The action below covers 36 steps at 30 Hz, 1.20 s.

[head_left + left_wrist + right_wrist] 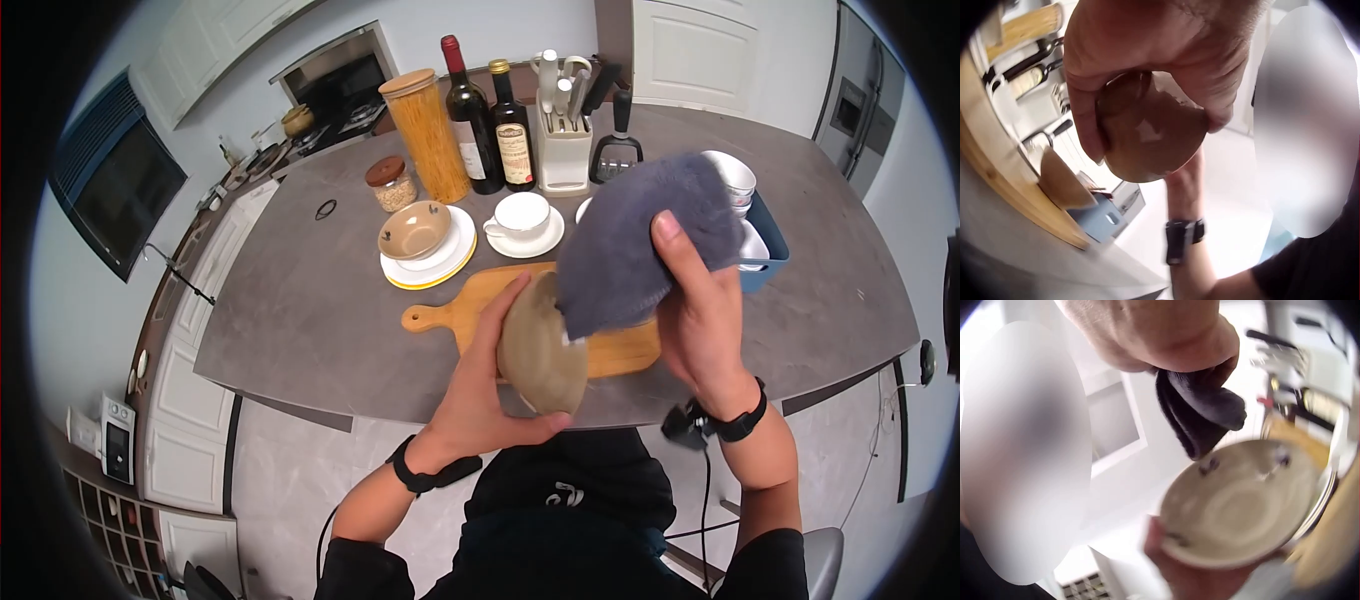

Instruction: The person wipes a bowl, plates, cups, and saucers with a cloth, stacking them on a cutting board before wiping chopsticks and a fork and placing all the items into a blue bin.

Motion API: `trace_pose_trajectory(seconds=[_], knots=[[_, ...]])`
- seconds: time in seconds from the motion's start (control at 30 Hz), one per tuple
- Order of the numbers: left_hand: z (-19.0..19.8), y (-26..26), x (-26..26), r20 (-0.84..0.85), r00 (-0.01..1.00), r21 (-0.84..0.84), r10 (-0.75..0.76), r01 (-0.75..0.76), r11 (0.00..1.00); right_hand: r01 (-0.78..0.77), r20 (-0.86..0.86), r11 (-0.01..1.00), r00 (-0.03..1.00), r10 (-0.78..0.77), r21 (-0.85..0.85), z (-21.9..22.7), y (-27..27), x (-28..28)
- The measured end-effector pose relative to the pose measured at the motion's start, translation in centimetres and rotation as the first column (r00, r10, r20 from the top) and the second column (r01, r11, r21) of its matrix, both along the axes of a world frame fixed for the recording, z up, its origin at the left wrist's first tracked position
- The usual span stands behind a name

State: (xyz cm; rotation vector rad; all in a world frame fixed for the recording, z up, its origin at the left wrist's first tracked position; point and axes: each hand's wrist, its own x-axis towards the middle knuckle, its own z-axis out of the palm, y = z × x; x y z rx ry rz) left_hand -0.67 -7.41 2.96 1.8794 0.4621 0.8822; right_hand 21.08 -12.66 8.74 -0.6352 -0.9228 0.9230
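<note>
1. i read the cloth (655, 235) as solid grey-blue.
2. i log the bowl (1241, 506): beige, dark motifs inside.
3. i register a blue bin (773, 243) and grey tabletop (300, 290).
4. i see white plates (460, 245), one yellow-edged.

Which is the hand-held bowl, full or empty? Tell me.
Empty: the left hand holds the bowl, its bare inside showing in the right wrist view.

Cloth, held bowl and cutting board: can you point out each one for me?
Cloth (622, 232): head view, middle of its bunched fabric.
Held bowl (1241, 509): right wrist view, bottom of its inside.
Cutting board (435, 317): head view, its handle.
</note>
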Motion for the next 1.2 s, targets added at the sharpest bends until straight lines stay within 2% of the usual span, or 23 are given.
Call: trace_pose_trajectory(seconds=[0.03, 0.07, 0.1, 0.13, 0.2, 0.27, 0.3, 0.33, 0.37, 0.4, 0.47, 0.5, 0.53, 0.6, 0.63, 0.87, 0.93, 1.1, 1.17, 1.2], knots=[[-0.1, 0.0, 0.1, -0.002, 1.000, 0.002, -0.007, 0.007, 1.000, 0.139, 0.257, 0.985, 0.953, -0.160, 0.098, -0.1, 0.0, 0.2], [-0.2, 0.0, 0.0, 0.082, 0.995, -0.240, -0.059, 0.077, 0.968, 0.145, 0.254, 0.985, 0.953, -0.166, 0.098, -0.2, 0.4, 0.6], [-0.4, 0.1, 0.0, 0.174, 0.981, -0.462, -0.087, 0.159, 0.872, 0.132, 0.625, 0.919, 0.696, -0.353, 0.372, -0.4, 1.0, 1.0], [-0.5, 0.3, 0.0, 0.170, 0.981, -0.466, -0.093, 0.163, 0.870, 0.076, 0.729, 0.908, 0.570, -0.379, 0.412, -0.9, 1.3, 1.1], [-0.6, 0.8, -0.1, 0.193, 0.958, -0.523, -0.212, 0.283, 0.804, -0.064, 0.837, 0.866, 0.300, -0.457, 0.496, -2.0, 1.9, 1.2], [-0.1, 1.2, 0.3, 0.207, 0.951, -0.555, -0.230, 0.307, 0.773, 0.095, 0.812, 0.903, 0.407, -0.419, 0.419, -2.0, 2.4, 2.2], [0.3, 1.7, 0.7, 0.224, 0.960, -0.557, -0.169, 0.268, 0.786, 0.217, 0.793, 0.923, 0.472, -0.385, 0.319, -2.0, 2.7, 3.2], [0.7, 2.3, 1.1, 0.240, 0.965, -0.561, -0.108, 0.228, 0.795, 0.285, 0.690, 0.887, 0.557, -0.462, 0.363, -1.7, 3.9, 4.1], [0.7, 3.4, 1.0, 0.277, 0.948, -0.593, -0.156, 0.297, 0.748, 0.375, 0.610, 0.921, 0.708, -0.357, 0.103, -1.1, 3.8, 4.9], [1.3, 4.2, 1.7, 0.272, 0.949, -0.592, -0.161, 0.297, 0.750, 0.308, 0.458, 0.940, 0.821, -0.342, 0.149, -2.0, 5.5, 6.7], [2.5, 5.9, 3.5, 0.297, 0.921, -0.663, -0.253, 0.390, 0.639, 0.292, 0.215, 0.954, 0.929, -0.301, 0.073, -1.8, 6.9, 8.1], [3.0, 6.2, 4.5, 0.200, 0.958, -0.693, -0.203, 0.286, 0.662, 0.291, 0.213, 0.954, 0.930, -0.300, 0.074, -2.4, 7.3, 8.7], [2.7, 6.7, 5.4, 0.198, 0.959, -0.692, -0.202, 0.283, 0.664, 0.289, 0.168, 0.954, 0.939, -0.299, 0.082, -3.1, 7.8, 9.4], [1.8, 7.8, 7.2, -0.051, 0.989, -0.613, -0.139, 0.078, 0.786, 0.286, 0.118, 0.954, 0.948, -0.295, 0.089, -4.0, 8.3, 9.9], [1.8, 8.0, 7.9, -0.103, 0.984, -0.580, -0.142, 0.057, 0.813, 0.298, 0.099, 0.951, 0.947, -0.306, 0.082, -4.5, 8.1, 9.8], [1.1, 7.8, 10.8, -0.249, 0.960, -0.514, -0.130, -0.017, 0.858, 0.327, 0.046, 0.945, 0.944, -0.326, -0.013, -7.2, 8.5, 10.7], [0.6, 7.8, 11.3, -0.288, 0.950, -0.487, -0.121, -0.036, 0.873, 0.335, 0.131, 0.942, 0.933, -0.336, 0.036, -7.7, 8.8, 10.6], [-0.1, 8.1, 11.7, -0.325, 0.939, -0.441, -0.107, -0.051, 0.896, 0.285, 0.050, 0.958, 0.958, -0.283, -0.022, -8.1, 8.6, 10.3], [0.2, 8.5, 11.4, -0.415, 0.908, -0.319, -0.064, -0.079, 0.944, 0.254, 0.036, 0.967, 0.967, -0.253, -0.031, -8.0, 8.5, 10.4], [0.0, 8.4, 11.5, -0.419, 0.905, -0.322, -0.071, -0.075, 0.944, 0.217, 0.024, 0.975, 0.976, -0.216, -0.036, -8.0, 8.4, 10.5]])
